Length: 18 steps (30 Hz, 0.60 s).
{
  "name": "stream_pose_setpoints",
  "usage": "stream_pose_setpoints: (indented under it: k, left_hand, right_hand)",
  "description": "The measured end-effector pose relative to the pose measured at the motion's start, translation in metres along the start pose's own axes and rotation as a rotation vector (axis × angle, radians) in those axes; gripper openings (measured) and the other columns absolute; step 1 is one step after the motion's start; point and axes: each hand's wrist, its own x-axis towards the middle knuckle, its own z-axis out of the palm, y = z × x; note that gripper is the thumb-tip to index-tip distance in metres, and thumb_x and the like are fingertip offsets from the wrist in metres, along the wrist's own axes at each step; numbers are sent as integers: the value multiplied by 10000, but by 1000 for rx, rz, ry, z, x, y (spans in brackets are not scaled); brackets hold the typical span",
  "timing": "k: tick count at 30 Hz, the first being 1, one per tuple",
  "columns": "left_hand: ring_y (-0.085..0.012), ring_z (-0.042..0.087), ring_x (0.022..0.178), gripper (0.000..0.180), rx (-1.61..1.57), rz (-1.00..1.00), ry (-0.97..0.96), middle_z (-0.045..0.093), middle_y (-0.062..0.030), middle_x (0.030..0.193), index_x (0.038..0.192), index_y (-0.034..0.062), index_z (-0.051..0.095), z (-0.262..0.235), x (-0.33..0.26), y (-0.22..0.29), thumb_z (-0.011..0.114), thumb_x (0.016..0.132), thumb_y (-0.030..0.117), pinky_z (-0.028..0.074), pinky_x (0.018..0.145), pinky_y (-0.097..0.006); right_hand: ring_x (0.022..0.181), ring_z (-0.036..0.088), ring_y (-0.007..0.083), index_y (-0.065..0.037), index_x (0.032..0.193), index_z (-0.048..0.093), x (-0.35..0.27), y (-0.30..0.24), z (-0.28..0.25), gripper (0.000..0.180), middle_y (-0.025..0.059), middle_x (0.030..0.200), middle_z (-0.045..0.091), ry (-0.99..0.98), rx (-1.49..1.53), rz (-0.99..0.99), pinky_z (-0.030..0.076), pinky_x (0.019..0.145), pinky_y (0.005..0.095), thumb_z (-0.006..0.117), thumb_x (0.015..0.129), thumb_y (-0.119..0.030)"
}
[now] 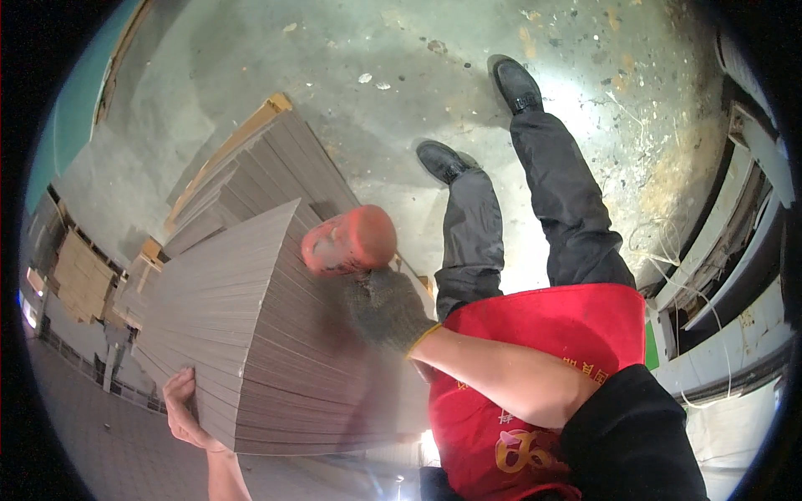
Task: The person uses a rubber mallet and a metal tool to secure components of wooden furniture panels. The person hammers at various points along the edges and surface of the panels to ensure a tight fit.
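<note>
Two hands on one stack of grey boards (251, 334). Right hand (386, 307), in grey knit glove, fingers closed round handle of orange-red mallet (351, 240); mallet head at stack's upper edge, slightly blurred, so contact w/ boards prob. but can't confirm. Left hand (182, 409), bare, fingers curled on stack's lower-left corner, gripping its edge. Stack tilted, sits in front of person's red apron (535, 334). More grey boards (259, 167) behind on wooden pallet (251, 125), concrete floor (376, 50).

Thick grey sheet stack (251, 334), red mallet (349, 240) against it
</note>
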Motion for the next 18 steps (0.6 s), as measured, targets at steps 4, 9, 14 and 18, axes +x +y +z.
stream_pose_setpoints:
  k: [4, 9, 14, 18]
  left_hand:
    - [-305, 623, 861, 347, 13, -24, 4, 641, -186, 911, 918, -75, 573, 0, -2, 0, 534, 888, 268, 498, 798, -414]
    - [-299, 625, 871, 316, -80, -146, 38, 643, -183, 915, 918, -73, 579, -4, -10, -8, 505, 907, 235, 506, 786, -407]
    - [-299, 628, 873, 310, -28, -74, 23, 644, -181, 910, 899, -73, 583, -2, -6, -3, 501, 905, 226, 512, 793, -396]
    - [-302, 630, 868, 313, 55, -22, -7, 645, -182, 909, 893, -77, 581, -3, -3, -3, 505, 902, 227, 515, 801, -397]
  right_hand:
    - [719, 556, 454, -24, 801, 568, -1, -16, 6, 162, 235, 741, 586, 115, 192, 76, 422, 617, 534, 502, 859, -159]
    - [754, 578, 439, -16, 847, 586, -3, -19, 0, 196, 235, 772, 611, 61, 27, -10, 425, 610, 519, 509, 886, -192]
    - [725, 604, 411, -16, 806, 596, -7, -27, -10, 210, 242, 772, 620, 17, 85, 18, 434, 591, 504, 516, 884, -194]
    - [653, 599, 401, -25, 733, 601, -13, -24, -9, 237, 214, 705, 615, -8, -42, -44, 436, 558, 491, 512, 883, -185]
